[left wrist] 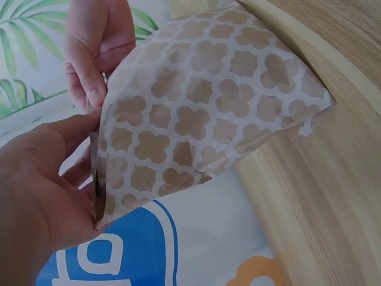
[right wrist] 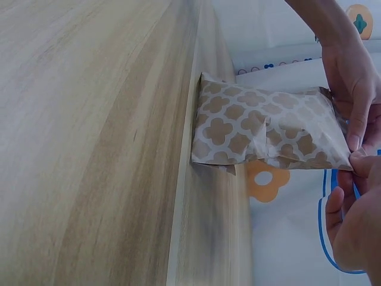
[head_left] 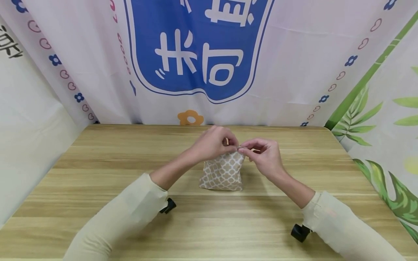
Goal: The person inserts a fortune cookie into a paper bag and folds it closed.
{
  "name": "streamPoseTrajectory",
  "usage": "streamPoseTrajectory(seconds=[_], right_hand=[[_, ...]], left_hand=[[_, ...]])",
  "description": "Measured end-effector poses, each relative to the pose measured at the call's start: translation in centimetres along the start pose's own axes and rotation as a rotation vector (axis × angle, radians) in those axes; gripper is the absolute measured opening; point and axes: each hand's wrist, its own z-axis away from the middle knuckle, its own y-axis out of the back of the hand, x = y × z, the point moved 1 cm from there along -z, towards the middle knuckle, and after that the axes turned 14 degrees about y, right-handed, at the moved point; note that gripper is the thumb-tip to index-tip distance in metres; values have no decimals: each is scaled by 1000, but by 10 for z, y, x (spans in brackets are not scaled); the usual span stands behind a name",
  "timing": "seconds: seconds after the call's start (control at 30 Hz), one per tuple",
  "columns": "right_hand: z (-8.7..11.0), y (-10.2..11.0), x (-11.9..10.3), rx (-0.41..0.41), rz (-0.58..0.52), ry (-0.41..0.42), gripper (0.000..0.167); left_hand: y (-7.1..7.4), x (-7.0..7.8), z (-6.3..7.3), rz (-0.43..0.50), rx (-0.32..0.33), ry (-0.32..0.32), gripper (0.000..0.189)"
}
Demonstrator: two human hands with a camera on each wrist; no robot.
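A tan paper bag (head_left: pixel 222 173) with a white quatrefoil lattice stands upright on the table, its bottom edge toward me and its sides puffed out. At its top edge my left hand (head_left: pixel 214 143) pinches the paper between thumb and fingers. My right hand (head_left: pixel 267 156) pinches the top right corner, fingertips close to those of the left. In the left wrist view the bag's top edge (left wrist: pixel 100 161) looks flattened together, and the paper (left wrist: pixel 205 174) has a small crease or tear low on one side. What is inside the bag is hidden.
The wooden table (head_left: pixel 114 166) reaches back to a white curtain (head_left: pixel 287 83) with a blue sign and an orange flower. Printed leaf panels stand on the right. Black wrist mounts (head_left: pixel 168 206) hang below both sleeves, near the tabletop.
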Motion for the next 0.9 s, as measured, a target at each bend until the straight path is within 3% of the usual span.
streamPoseTrajectory(seconds=[0.27, 0.53, 0.67, 0.9], right_hand=[[3, 0, 2, -1, -13, 9, 9], [5, 2, 3, -1, -30, -1, 7], [5, 2, 3, 7, -44, -7, 24], [5, 3, 3, 8, -43, -19, 24]], left_hand=[[-1, -7, 1, -9, -11, -8, 5], [1, -18, 5, 13, -51, 37, 6], [2, -22, 6, 43, -45, 15, 5], [4, -29, 8, 80, -36, -25, 7]])
